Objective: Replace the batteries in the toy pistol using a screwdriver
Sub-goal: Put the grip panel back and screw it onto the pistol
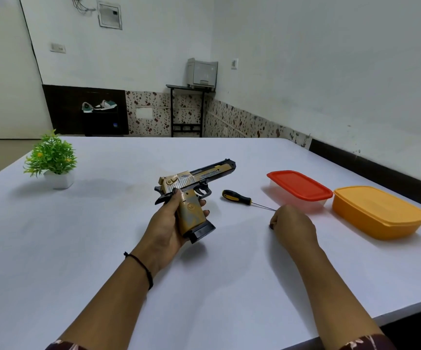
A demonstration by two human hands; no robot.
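Observation:
A gold and black toy pistol [196,183] is held above the white table [103,248], barrel pointing away to the right. My left hand [165,224] grips its handle, fingers wrapped round it. A screwdriver [239,198] with a black and yellow handle lies on the table just right of the pistol, its thin metal shaft pointing toward my right hand [294,228]. That hand rests on the table with the fingers curled under, next to the shaft's tip. I cannot see whether anything is inside it.
A clear box with a red lid [300,186] and an orange lidded box [378,212] stand at the right. A small green potted plant [53,160] stands at the far left. The table's right edge runs close to the orange box.

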